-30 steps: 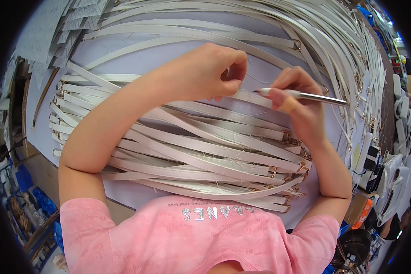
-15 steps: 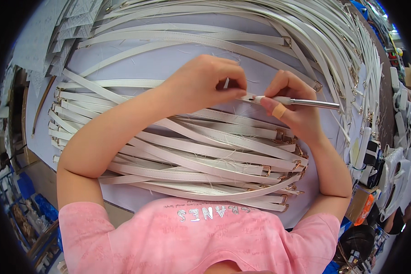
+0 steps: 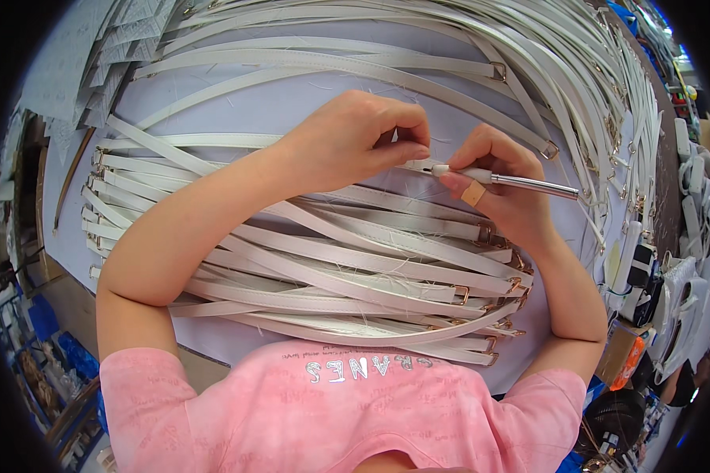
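My left hand is curled over the middle of the table, its thumb and fingers pinching a white strap at its end. My right hand holds a slim metal pen-shaped tool with a white tip, and that tip touches the strap right beside my left fingertips. A plaster is wrapped around one right finger. Beneath both forearms lies a fanned pile of white straps with gold buckles.
More white straps arc across the far side and right of the grey table. Patterned sheets lie at the far left. Boxes and white items crowd the right edge; clutter fills the floor at left.
Both hands have drawn closer together: the tool's tip has moved left to meet the strap end at my left fingertips. My left hand shifted slightly right.
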Demonstrator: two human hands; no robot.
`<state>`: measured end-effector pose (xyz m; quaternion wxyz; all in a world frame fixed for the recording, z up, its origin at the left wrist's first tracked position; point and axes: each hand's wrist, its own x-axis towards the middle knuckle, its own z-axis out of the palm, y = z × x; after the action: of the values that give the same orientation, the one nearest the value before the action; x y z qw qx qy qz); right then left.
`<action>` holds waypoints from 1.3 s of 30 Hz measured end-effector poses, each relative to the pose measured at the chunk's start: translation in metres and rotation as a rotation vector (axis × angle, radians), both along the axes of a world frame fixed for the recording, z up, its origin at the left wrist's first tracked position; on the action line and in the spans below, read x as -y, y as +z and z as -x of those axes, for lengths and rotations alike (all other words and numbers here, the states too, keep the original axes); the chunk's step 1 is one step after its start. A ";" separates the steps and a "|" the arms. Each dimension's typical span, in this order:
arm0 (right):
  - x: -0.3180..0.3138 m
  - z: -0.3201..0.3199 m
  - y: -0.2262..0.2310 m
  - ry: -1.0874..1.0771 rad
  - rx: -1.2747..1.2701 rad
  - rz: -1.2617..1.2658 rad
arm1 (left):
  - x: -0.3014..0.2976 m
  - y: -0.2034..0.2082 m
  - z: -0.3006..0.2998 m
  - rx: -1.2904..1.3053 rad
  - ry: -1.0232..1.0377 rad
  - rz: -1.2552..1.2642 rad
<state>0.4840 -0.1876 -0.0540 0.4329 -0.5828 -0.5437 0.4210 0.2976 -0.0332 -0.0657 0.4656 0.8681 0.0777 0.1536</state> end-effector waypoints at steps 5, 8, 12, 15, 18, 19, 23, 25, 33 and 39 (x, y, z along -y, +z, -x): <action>0.001 -0.002 -0.001 0.007 0.065 -0.011 | 0.001 0.003 0.000 -0.022 0.005 0.001; 0.000 -0.001 0.005 -0.011 -0.014 0.030 | -0.001 0.008 0.002 -0.009 0.049 -0.044; -0.003 -0.004 0.008 -0.070 -0.282 0.083 | 0.002 0.017 0.006 -0.062 0.091 -0.170; -0.005 -0.008 0.007 -0.120 -0.499 0.035 | 0.005 0.021 0.008 -0.290 0.015 -0.208; -0.003 -0.002 0.013 -0.115 -0.613 -0.049 | 0.004 0.022 0.007 -0.222 -0.007 -0.133; -0.004 -0.002 0.013 -0.113 -0.616 -0.048 | 0.004 0.020 0.007 -0.224 -0.004 -0.132; -0.005 -0.005 0.010 -0.086 -0.481 0.044 | 0.005 0.009 0.005 -0.069 0.034 -0.215; -0.006 -0.002 0.004 -0.097 -0.556 0.074 | 0.004 0.011 0.003 -0.123 0.097 -0.074; -0.008 -0.005 0.002 -0.091 -0.617 0.115 | -0.006 0.016 -0.001 -0.122 -0.033 0.011; -0.010 -0.009 0.000 -0.047 -0.650 0.164 | -0.006 0.022 -0.005 -0.250 -0.193 -0.067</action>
<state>0.4930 -0.1776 -0.0538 0.5449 -0.4633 -0.3280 0.6172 0.3029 -0.0271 -0.0433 0.4355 0.8990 0.0464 0.0013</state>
